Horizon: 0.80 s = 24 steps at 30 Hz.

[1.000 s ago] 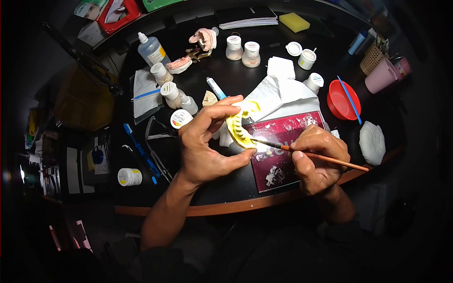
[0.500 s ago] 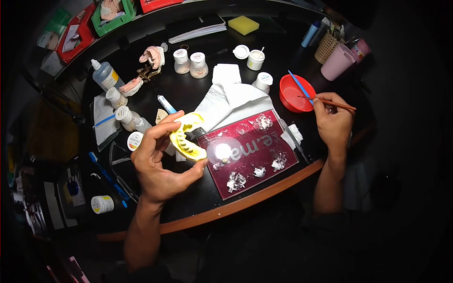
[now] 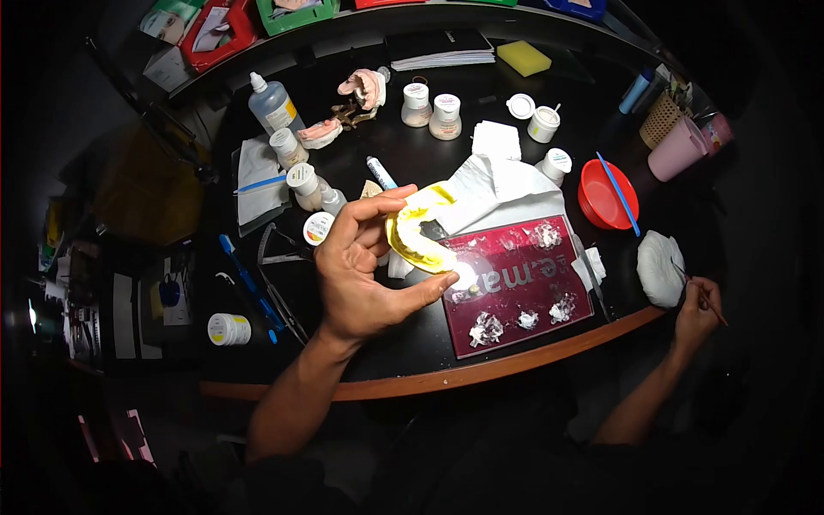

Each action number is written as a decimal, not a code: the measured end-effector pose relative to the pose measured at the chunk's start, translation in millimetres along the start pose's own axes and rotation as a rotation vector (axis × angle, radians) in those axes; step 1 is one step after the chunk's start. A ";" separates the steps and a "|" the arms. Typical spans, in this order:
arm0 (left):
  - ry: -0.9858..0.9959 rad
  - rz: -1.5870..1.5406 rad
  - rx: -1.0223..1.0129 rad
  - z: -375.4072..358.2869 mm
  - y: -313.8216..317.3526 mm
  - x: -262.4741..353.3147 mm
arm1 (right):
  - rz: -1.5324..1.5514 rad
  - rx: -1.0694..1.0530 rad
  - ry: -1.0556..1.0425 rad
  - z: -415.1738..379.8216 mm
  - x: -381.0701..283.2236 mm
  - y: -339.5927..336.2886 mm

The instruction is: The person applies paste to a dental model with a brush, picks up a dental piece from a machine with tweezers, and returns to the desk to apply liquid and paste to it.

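Note:
My left hand [image 3: 356, 279] grips a yellow horseshoe-shaped dental impression [image 3: 402, 245] between thumb and fingers, above the left edge of a dark red mixing plate [image 3: 515, 322]. Tooth-shaped hollows line the impression. Several smeared heaps of white paste [image 3: 486, 329] lie on the plate. On the far right, my right hand [image 3: 699, 313] is closed on a thin brush [image 3: 717, 314]. Its tip is at a round white pad [image 3: 659, 266], apparently touching it. Beyond the pad is a red bowl [image 3: 592, 210] with a blue-handled tool [image 3: 618, 193] resting across it.
White tissue [image 3: 515, 193] is bunched behind the plate. Pink dental models on an articulator [image 3: 348, 112], jars [image 3: 445, 116] and a dropper bottle [image 3: 276, 105] stand at the back left. A pink cup [image 3: 676, 150] is at the right. The wooden table edge [image 3: 412, 384] runs along the front.
My right hand with the brush has moved from the red bowl down and right to the white pad. The view has shifted left; my left hand still holds the impression, now tilted differently.

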<state>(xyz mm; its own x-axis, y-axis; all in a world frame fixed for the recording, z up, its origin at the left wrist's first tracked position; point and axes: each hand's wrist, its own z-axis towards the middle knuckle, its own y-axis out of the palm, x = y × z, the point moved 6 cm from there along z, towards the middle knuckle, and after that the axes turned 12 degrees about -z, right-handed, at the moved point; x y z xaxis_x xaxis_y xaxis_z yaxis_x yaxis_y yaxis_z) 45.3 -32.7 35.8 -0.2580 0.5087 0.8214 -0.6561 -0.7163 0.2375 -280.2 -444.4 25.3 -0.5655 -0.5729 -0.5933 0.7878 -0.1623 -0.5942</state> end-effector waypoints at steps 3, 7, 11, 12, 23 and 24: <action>0.055 0.057 -0.063 -1.4 -2.2 0.9 | 0.176 0.072 -0.010 -1.0 16.9 -6.1; 0.092 0.093 -0.032 -1.5 -0.1 1.5 | 0.521 0.044 -0.097 -24.7 -76.6 -9.7; 0.118 0.132 -0.017 -2.6 1.1 2.3 | 0.741 -0.233 -0.680 -78.6 -211.2 14.3; 0.117 0.136 -0.023 -2.5 1.3 1.9 | 0.751 -0.306 -0.780 -91.3 -232.6 20.9; 0.089 0.187 -0.056 -1.0 -2.2 3.3 | 0.788 -0.461 -0.808 -132.2 -289.1 50.7; 0.108 0.198 -0.043 -0.1 -1.5 5.2 | 0.781 -0.453 -0.811 -130.5 -290.6 53.8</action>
<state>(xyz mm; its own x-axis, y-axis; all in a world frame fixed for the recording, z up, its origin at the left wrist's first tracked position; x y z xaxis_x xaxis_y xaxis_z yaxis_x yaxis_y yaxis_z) 44.9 -28.9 39.7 -0.4576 0.4100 0.7890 -0.6141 -0.7874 0.0530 -105.4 -181.8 94.8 0.4682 -0.7540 -0.4607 0.6001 0.6540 -0.4606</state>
